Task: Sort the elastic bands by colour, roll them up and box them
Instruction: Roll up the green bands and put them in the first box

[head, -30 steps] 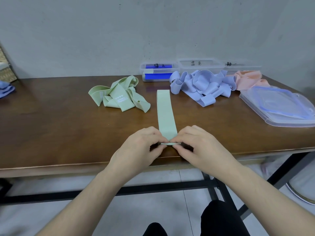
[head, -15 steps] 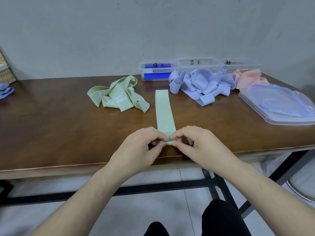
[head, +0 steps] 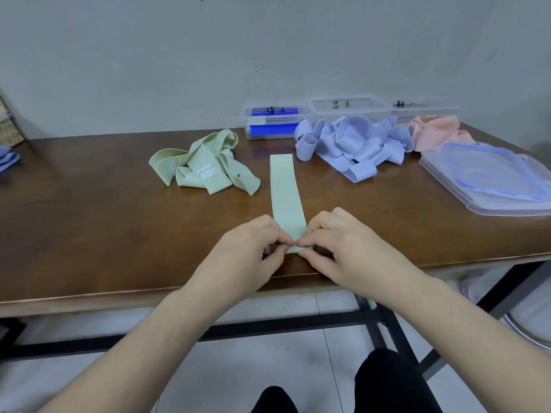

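A flat light-green elastic band [head: 285, 189] lies straight on the brown table [head: 89, 228], running away from me. My left hand [head: 247, 251] and my right hand [head: 346, 248] both pinch its near end, which is curled into a small roll between my fingertips. A heap of green bands [head: 205, 166] lies behind to the left. A heap of lilac bands [head: 351, 144] and a heap of pink bands [head: 435, 131] lie behind to the right. Three clear plastic boxes stand by the wall: one with blue inside [head: 274, 120], a middle one [head: 348, 107] and a right one [head: 426, 108].
Clear box lids with blue seals [head: 489, 180] are stacked at the right edge of the table. A bluish cloth [head: 7, 159] and a woven basket [head: 9, 126] sit at the far left. The table's front edge runs just under my hands.
The roll at the near end of the green band has grown slightly and my hands have crept a little forward along the band.
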`<state>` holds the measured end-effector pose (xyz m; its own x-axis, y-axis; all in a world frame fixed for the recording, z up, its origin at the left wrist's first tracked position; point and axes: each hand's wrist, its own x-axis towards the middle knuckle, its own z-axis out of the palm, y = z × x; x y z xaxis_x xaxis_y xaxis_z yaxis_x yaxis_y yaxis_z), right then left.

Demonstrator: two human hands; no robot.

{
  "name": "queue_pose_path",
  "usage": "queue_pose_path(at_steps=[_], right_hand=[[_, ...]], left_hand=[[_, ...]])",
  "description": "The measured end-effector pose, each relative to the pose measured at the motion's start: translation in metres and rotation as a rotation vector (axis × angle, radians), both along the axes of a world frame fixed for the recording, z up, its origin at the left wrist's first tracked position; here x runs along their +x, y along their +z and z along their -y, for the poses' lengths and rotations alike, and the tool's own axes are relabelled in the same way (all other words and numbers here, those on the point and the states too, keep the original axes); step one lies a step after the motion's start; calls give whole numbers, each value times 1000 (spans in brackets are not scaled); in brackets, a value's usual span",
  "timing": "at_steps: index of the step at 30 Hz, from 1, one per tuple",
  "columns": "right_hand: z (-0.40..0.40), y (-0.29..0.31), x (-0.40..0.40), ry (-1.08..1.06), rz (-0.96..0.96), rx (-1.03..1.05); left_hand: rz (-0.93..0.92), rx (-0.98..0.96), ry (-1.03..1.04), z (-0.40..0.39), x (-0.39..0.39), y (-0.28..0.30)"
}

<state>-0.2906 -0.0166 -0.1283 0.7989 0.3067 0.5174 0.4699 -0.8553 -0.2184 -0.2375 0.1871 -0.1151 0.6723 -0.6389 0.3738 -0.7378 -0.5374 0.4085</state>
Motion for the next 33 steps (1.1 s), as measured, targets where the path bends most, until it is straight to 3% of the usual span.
queue_pose_path(at_steps=[5, 11, 21, 27, 33], right_hand=[[1, 0, 5, 28, 8, -57], [1, 4, 4, -1, -110, 107], [0, 4, 16, -78, -158, 98], [-3, 4, 14, -40, 62, -56], [1, 2, 17, -13, -29, 15]], left_hand=[[54, 41, -2, -1, -4, 2], [82, 67, 32, 3, -2, 3], [-14, 20, 125, 10, 1, 8], [-100, 66, 151, 14, 7, 12], [-141, -6, 215, 13, 7, 13]])
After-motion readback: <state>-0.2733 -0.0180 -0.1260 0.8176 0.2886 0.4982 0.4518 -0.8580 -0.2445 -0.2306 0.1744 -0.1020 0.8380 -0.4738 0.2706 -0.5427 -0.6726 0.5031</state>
